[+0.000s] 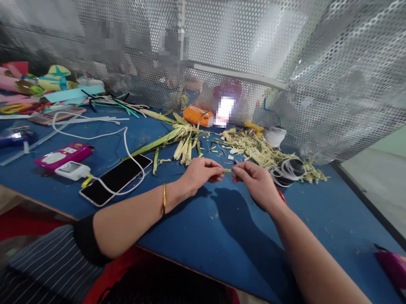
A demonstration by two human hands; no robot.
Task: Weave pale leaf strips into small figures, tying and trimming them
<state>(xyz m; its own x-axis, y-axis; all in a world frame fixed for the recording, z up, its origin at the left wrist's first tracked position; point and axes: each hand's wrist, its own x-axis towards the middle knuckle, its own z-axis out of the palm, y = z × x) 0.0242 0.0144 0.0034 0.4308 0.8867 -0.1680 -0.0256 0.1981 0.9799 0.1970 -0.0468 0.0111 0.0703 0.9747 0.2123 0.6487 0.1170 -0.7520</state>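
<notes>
One short yellow-green piece (pixel 227 170); ends pinched in grip of left hand (pixel 202 173), right hand (pixel 255 180); blue surface (pixel 196 232) below.

On the table (pixel 192 234), a phone (pixel 116 177) lies left of plant scraps (pixel 257 150).

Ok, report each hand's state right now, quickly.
Left hand: closed, pinching one end of a short, thin, yellow-green plant-like strip.
Right hand: closed, pinching the strip's other end.

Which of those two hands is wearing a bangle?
The left hand: a gold bangle circles its wrist. The right hand has none.
</notes>
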